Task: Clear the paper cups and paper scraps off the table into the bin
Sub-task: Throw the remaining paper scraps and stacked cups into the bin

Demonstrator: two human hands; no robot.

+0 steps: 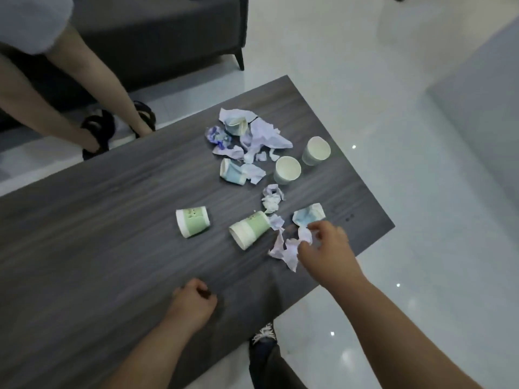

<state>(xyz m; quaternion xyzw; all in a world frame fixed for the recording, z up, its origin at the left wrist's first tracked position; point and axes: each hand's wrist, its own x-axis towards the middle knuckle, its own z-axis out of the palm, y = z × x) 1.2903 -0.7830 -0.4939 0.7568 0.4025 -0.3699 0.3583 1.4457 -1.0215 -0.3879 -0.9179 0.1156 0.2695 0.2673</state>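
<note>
R hand [325, 245] grip pinches crumpled paper scraps [289, 248] nr tipped green cup [250, 230]; L hand [193, 297] grip curled tight, empty, on bench [84, 220].

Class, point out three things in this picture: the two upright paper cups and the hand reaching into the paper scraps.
Nearer upright cup [287, 170], head view: on its open mouth.
Farther upright cup [316, 151], head view: on its open mouth.
Right hand [327, 248], head view: on the back of the hand.
</note>
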